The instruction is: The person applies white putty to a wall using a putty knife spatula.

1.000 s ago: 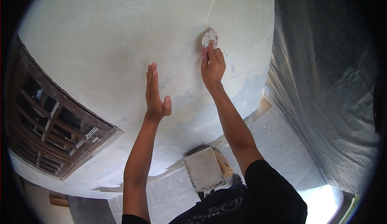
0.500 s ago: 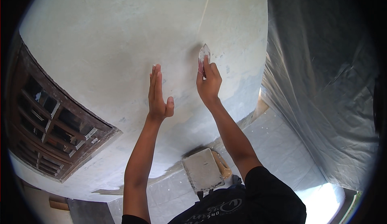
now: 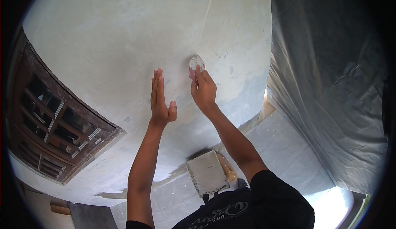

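Observation:
My right hand point(image 3: 204, 92) is closed round a small reddish putty scraper point(image 3: 197, 63) smeared with whitish filler. Its blade end lies at the pale plastered wall point(image 3: 119, 64), with the index finger stretched along it. To its left, my left hand point(image 3: 159, 102) is held up with fingers straight and together and the thumb apart. Nothing shows in it. Whether its fingertips touch the wall I cannot tell. Grey smudges and patches mark the wall around both hands, and a thin pale line runs up it above the scraper.
A brown wooden window point(image 3: 62, 122) with small panes is set in the wall at left. Grey plastic sheeting point(image 3: 330, 76) hangs at right. Below, by the wall's foot, are a plaster-coated rectangular board or lid point(image 3: 206, 173) and a tan container point(image 3: 227, 167).
My right hand has moved left and slightly down with the scraper, whose face is now turned more toward view. My left hand has hardly moved.

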A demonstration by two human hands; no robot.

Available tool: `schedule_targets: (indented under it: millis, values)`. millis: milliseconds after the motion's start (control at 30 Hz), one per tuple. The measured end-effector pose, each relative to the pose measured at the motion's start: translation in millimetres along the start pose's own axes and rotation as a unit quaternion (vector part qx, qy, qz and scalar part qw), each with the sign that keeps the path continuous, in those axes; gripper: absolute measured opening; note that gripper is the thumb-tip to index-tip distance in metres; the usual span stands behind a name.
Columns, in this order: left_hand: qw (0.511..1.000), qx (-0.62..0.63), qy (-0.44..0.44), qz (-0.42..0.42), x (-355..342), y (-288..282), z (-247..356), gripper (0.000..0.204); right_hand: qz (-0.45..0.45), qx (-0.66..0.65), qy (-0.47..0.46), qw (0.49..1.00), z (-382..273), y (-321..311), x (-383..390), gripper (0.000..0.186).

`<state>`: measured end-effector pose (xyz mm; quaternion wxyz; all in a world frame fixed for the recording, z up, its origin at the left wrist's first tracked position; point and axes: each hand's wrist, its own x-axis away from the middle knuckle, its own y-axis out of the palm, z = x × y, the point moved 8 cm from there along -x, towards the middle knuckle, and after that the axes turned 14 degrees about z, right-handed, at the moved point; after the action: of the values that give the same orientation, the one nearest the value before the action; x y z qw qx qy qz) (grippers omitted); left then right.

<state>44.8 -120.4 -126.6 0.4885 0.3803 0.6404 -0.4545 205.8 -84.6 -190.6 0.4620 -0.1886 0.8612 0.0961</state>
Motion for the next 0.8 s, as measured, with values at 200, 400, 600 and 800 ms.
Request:
schedule_targets:
  millis: [200, 400, 600, 800]
  values:
    - [1.0, 0.0, -0.007, -0.002, -0.1, 7.8, 8.4, 0.072, 0.099, 0.058, 0.003, 0.993, 15.4, -5.5, -58.9, 0.054]
    - [1.0, -0.008, -0.019, 0.008, 3.4, 4.2, 6.9, 0.072, 0.027, 0.01, -0.039, 0.999, -17.5, 10.8, 21.8, 0.055]
    - [0.995, -0.009, -0.075, 0.068, -2.2, -12.0, 9.2, 0.072, -0.066, -0.365, 0.299, 0.879, 28.2, -17.3, 36.8, 0.004]
    - [0.99, -0.006, -0.106, 0.094, 9.6, -22.1, 11.1, 0.074, -0.07, -0.392, 0.32, 0.859, 47.4, -33.9, 12.9, 0.009]
